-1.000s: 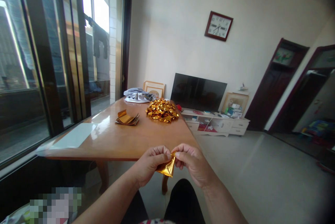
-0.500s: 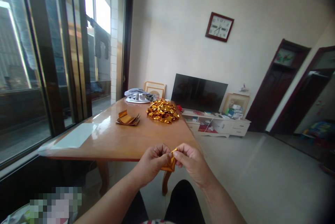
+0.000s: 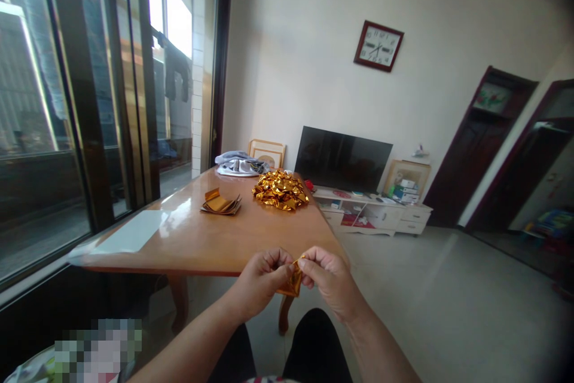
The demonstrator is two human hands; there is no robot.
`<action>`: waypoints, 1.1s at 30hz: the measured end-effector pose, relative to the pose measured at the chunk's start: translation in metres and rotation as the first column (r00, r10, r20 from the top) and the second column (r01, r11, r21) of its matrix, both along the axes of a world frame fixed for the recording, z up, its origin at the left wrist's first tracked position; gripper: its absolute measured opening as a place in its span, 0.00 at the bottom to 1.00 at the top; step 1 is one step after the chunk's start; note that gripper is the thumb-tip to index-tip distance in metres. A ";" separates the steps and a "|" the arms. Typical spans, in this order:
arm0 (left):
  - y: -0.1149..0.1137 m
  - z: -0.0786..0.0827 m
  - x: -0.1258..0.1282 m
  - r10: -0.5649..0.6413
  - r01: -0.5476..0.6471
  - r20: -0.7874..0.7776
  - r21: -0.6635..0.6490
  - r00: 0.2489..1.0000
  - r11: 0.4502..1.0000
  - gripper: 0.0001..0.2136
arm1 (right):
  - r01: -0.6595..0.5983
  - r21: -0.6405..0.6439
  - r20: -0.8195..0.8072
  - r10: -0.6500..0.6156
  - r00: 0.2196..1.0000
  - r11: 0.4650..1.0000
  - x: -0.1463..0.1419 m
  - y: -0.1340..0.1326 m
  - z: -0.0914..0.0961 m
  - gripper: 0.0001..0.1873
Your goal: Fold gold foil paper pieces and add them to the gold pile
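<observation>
We pinch a small piece of gold paper point(image 3: 293, 285) between our left hand point(image 3: 261, 280) and right hand point(image 3: 330, 278), fingertips pressed together on its top edge, in mid-air just short of the table point(image 3: 210, 247). The paper looks thin and slick: pulling the two pinches apart could tear it, and a slack thumb could let the crease spring open or the piece drop below the grip.

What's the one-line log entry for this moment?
left hand + right hand: pinching gold foil piece | table: folded foil pile, flat foil stack
</observation>
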State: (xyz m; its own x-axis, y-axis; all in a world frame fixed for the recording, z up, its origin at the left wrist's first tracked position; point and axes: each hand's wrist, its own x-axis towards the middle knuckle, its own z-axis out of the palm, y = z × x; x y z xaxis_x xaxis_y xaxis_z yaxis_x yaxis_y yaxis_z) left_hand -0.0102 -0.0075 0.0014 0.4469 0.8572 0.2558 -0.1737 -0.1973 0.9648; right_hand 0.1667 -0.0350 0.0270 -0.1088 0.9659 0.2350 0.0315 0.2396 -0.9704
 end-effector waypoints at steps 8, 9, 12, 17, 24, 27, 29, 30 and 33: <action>-0.007 0.004 0.000 -0.034 0.038 0.077 -0.057 0.996 0.998 0.15 | 0.045 0.018 -0.036 -0.045 0.998 0.999 -0.003 0.006 -0.017 0.11; -0.008 0.003 0.000 -0.034 0.038 0.080 -0.059 0.996 0.997 0.14 | 0.048 0.015 -0.047 -0.047 0.998 0.999 -0.003 0.006 -0.019 0.11; -0.009 0.002 0.000 -0.042 0.048 0.088 -0.065 0.995 0.997 0.14 | 0.054 0.000 -0.078 -0.054 0.995 0.999 -0.004 0.009 -0.023 0.10; -0.010 0.004 0.001 -0.071 0.081 0.123 -0.080 0.990 0.993 0.14 | 0.028 -0.031 -0.166 -0.032 0.986 0.999 -0.006 0.011 -0.026 0.10; -0.009 0.003 0.004 -0.031 0.039 0.099 -0.082 0.995 0.996 0.14 | -0.060 -0.056 -0.188 0.049 0.981 0.997 -0.004 0.012 -0.025 0.17; -0.005 -0.001 0.003 0.043 -0.041 0.023 -0.068 0.999 0.997 0.14 | -0.033 -0.026 -0.070 0.031 0.997 0.999 0.001 0.011 -0.023 0.16; -0.003 0.000 0.001 0.028 -0.027 0.013 -0.044 1.000 0.999 0.14 | -0.001 -0.003 -0.056 0.001 0.998 1.000 0.005 0.011 -0.021 0.15; -0.003 0.002 0.000 0.017 -0.016 0.012 -0.034 1.000 0.999 0.14 | 0.019 0.007 -0.070 -0.018 0.997 1.000 0.007 0.012 -0.021 0.15; -0.003 0.007 -0.005 -0.001 0.001 0.008 -0.042 1.000 0.999 0.13 | 0.066 0.020 -0.127 -0.063 0.990 0.998 0.014 0.013 -0.020 0.15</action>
